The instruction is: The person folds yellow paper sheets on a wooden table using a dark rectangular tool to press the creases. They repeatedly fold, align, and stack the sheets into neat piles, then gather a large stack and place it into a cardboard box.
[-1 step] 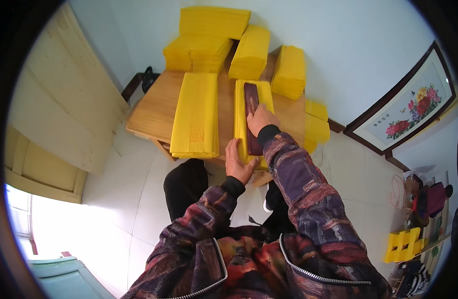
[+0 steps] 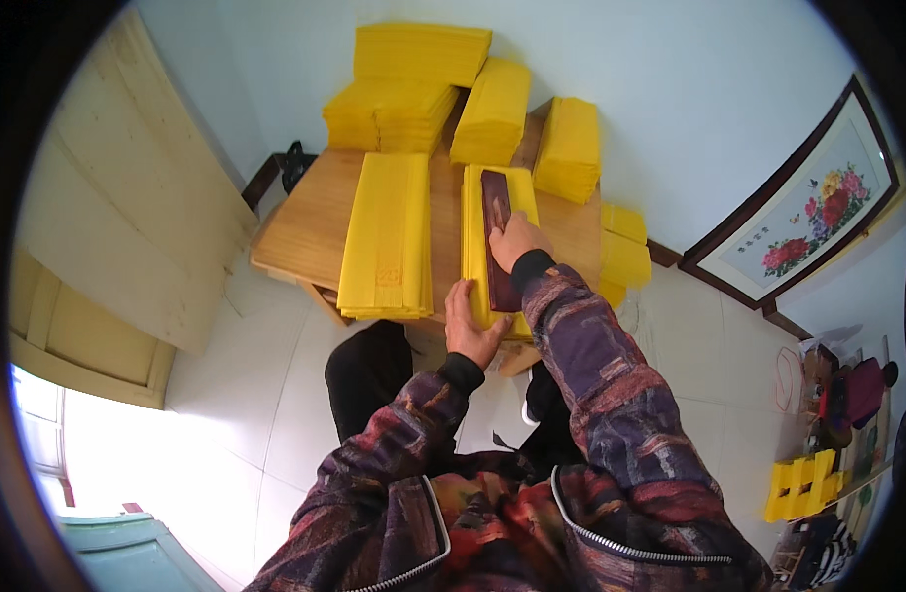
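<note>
A long dark-red wooden block [image 2: 499,252] with a raised grip lies lengthwise on a narrow stack of folded yellow paper [image 2: 525,187]. The fingers of my right hand [image 2: 520,242] are closed round the block's grip. My left hand [image 2: 472,324], fingers and thumb spread, rests against the near left corner of the same stack. The thumb lies by the block's near end. To the left is another long yellow paper stack [image 2: 384,232], with a reddish square mark near its front end.
The wooden table [image 2: 295,222] carries more yellow stacks [image 2: 389,109] along the back. Other yellow bundles [image 2: 623,252] stand beyond its right side. A framed flower picture [image 2: 798,207] leans at the right wall, with a cluttered rack [image 2: 847,474] below. My knees are under the table's front edge.
The whole view has shifted slightly, so the table sits a little lower in it. My hands and the block keep their places on the stack.
</note>
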The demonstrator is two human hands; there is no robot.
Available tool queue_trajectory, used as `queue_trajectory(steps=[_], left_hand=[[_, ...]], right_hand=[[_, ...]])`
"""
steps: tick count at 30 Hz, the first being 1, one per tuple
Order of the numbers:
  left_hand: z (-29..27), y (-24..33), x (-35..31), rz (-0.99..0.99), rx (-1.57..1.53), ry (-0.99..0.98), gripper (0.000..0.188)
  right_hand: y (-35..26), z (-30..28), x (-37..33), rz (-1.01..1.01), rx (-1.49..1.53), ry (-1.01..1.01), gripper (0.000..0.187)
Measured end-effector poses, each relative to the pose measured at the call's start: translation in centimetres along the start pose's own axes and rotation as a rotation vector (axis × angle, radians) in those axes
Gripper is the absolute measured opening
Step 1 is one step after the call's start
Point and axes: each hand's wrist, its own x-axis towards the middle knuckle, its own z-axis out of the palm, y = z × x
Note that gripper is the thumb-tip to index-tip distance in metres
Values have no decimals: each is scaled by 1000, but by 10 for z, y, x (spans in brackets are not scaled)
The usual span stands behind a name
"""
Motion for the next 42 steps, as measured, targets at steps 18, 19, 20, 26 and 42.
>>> queue_trajectory(steps=[18, 19, 20, 26, 42], left_hand=[[-12, -6, 84, -29, 272, -125, 53], [-10, -7, 92, -43, 271, -90, 48], [-9, -8, 100, -112, 258, -132, 49], [-9, -8, 124, -317, 245, -242, 38], [-1, -16, 138, -235, 237, -210, 14]], right_hand=[[263, 20, -120, 277, 1859, -136, 36], [264, 24, -124, 390, 1907, -126, 36], [263, 24, -126, 328, 1887, -106, 36], [254, 13, -132, 295, 1927, -185, 37], [247, 5, -139, 212, 1994, -220, 39]])
